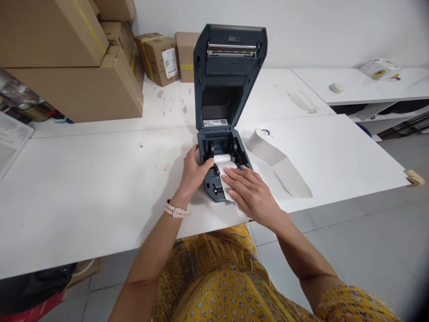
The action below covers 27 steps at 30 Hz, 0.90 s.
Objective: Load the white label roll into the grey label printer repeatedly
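Note:
A dark grey label printer (208,187) stands on the white table with its lid (220,77) raised. Inside it lies a small white paper roll (222,158), and a white paper strip (225,167) runs from it toward the front edge. My left hand (192,174) grips the printer's left wall, fingers outside and thumb reaching in beside the roll. Stretched flat over the strip, the fingers of my right hand (251,190) press it against the printer's front part. They cover much of the strip and the printer's right front corner.
Right of the printer lies a partly unrolled white label roll (258,138), its loose length trailing forward. Cardboard boxes (124,96) are stacked at the back left. Toward the far right are a white box (380,70) and a small white roll (336,87). The table's front edge (161,240) is close to me.

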Each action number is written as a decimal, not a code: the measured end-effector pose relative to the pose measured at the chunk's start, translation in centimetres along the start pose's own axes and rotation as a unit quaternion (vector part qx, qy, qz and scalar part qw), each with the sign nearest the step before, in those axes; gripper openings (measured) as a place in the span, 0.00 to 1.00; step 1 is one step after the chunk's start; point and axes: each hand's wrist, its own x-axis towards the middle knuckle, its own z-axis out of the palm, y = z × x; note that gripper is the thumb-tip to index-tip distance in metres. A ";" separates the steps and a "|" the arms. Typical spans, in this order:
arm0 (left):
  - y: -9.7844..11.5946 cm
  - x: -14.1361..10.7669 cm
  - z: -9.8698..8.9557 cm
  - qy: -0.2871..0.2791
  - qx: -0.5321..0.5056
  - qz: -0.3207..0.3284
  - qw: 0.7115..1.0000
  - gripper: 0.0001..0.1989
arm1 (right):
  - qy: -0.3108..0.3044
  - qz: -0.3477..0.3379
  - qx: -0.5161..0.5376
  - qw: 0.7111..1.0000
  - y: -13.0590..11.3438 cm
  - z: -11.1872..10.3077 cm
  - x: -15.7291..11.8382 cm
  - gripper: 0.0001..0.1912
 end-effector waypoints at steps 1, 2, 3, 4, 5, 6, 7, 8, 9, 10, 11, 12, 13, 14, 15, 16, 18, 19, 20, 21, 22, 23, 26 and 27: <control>0.0 0.1 0.1 -0.011 -0.023 -0.011 1.000 0.30 | 0.002 0.002 0.000 1.000 0.0 0.0 0.0 0.17; 0.0 0.1 0.1 -0.018 -0.043 -0.026 0.999 0.31 | 0.004 0.003 0.000 1.000 0.0 0.0 0.0 0.17; 0.2 0.1 0.1 -0.024 -0.060 -0.041 0.997 0.32 | 0.004 0.004 0.001 1.000 0.1 0.0 0.0 0.17; 0.3 0.1 0.1 -0.028 -0.074 -0.050 0.996 0.33 | 0.004 0.005 0.001 1.000 0.1 0.1 0.0 0.17; 0.6 0.1 0.1 -0.030 -0.084 -0.056 0.994 0.33 | 0.005 0.006 0.002 1.000 0.1 0.1 0.0 0.17; 0.7 0.0 0.1 -0.033 -0.091 -0.061 0.993 0.34 | 0.005 0.008 0.004 1.000 0.1 0.1 0.0 0.17; 0.9 0.0 0.0 -0.036 -0.096 -0.066 0.993 0.34 | 0.006 0.009 0.006 1.000 0.1 0.1 0.0 0.17; 1.0 0.0 0.0 -0.039 -0.098 -0.070 0.992 0.35 | 0.007 0.010 0.008 1.000 0.0 0.1 0.0 0.17; 1.1 -0.1 0.0 -0.041 -0.099 -0.073 0.992 0.35 | 0.009 0.010 0.011 1.000 0.0 0.1 -0.1 0.17; 1.1 -0.1 -0.1 -0.041 -0.100 -0.076 0.991 0.35 | 0.011 0.010 0.013 1.000 -0.1 0.1 -0.1 0.17; 1.1 -0.1 -0.1 -0.040 -0.100 -0.077 0.991 0.36 | 0.013 0.011 0.015 1.000 -0.1 0.2 -0.2 0.16; 1.0 -0.1 -0.1 -0.039 -0.099 -0.078 0.991 0.36 | 0.015 0.013 0.017 1.000 -0.2 0.2 -0.2 0.16; 1.0 -0.2 -0.1 -0.037 -0.098 -0.077 0.991 0.35 | 0.018 0.015 0.019 1.000 -0.3 0.3 -0.2 0.16; 0.9 -0.1 -0.1 -0.036 -0.098 -0.076 0.992 0.35 | 0.021 0.017 0.020 0.999 -0.3 0.3 -0.3 0.16; 0.8 -0.1 -0.1 -0.035 -0.097 -0.073 0.992 0.35 | 0.023 0.019 0.021 0.999 -0.4 0.3 -0.3 0.16; 0.7 -0.1 0.0 -0.035 -0.097 -0.071 0.992 0.35 | 0.024 0.020 0.022 0.999 -0.4 0.3 -0.4 0.16; 0.5 0.1 -0.1 -0.037 -0.096 -0.067 0.992 0.35 | 0.021 0.023 0.023 0.999 -0.4 0.3 -0.5 0.16; 0.4 0.1 -0.1 -0.042 -0.094 -0.065 0.993 0.35 | 0.017 0.024 0.026 0.999 -0.4 0.2 -0.6 0.16; 0.4 0.1 -0.2 -0.043 -0.084 -0.062 0.994 0.35 | 0.011 0.025 0.030 0.999 -0.4 0.1 -0.7 0.16; 0.5 0.0 -0.3 -0.035 -0.062 -0.054 0.996 0.36 | 0.003 0.027 0.038 0.999 -0.3 0.0 -0.8 0.16; 0.6 -0.2 -0.3 -0.015 -0.027 -0.034 0.999 0.36 | -0.006 0.029 0.049 0.998 -0.3 -0.1 -0.9 0.16; 0.9 -0.5 -0.3 0.012 0.018 0.001 1.000 0.36 | -0.017 0.032 0.062 0.997 -0.2 -0.3 -1.0 0.16; 2.2 -2.8 -0.1 0.039 0.144 0.181 0.972 0.29 | -0.054 0.032 0.102 0.993 0.4 -1.5 -1.1 0.17; 2.6 -3.9 0.1 0.005 0.163 0.246 0.956 0.24 | -0.070 0.023 0.117 0.990 0.8 -2.1 -1.0 0.16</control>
